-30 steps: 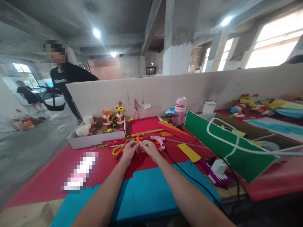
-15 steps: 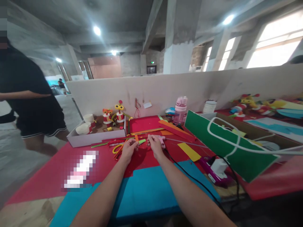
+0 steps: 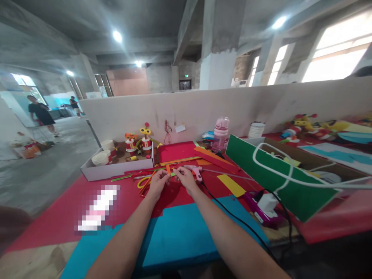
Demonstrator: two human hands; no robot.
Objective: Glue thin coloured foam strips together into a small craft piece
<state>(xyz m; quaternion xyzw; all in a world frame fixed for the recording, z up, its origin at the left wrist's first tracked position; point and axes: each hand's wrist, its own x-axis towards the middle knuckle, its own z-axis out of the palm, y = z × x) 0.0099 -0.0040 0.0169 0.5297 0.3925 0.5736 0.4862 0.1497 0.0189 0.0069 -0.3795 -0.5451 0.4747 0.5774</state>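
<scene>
My left hand [image 3: 158, 184] is closed in a pinch on a small green paper strip [image 3: 173, 174] over the red tabletop. From the other side, my right hand [image 3: 186, 179] has its fingertips pinched at the strip's right end. An orange paper strip [image 3: 168, 169] shows just beyond my fingers. Right of my right hand lies a pink glue gun [image 3: 198, 173] with a black cord. Yellow-handled scissors [image 3: 141, 183] rest beside my left hand, partly covered by thin strips.
A box [image 3: 116, 170] holding paper cups and two cup figures stands at the back left. To the right are a purple power strip [image 3: 266, 213], a green board [image 3: 276, 182] and a white cable. A pink bottle [image 3: 221, 133] stands near the partition. Blue foam [image 3: 186, 232] lies in front.
My right hand has moved left, bringing its fingertips to the green strip. The left hand has hardly moved. A person in dark clothes at the left has mostly left the view.
</scene>
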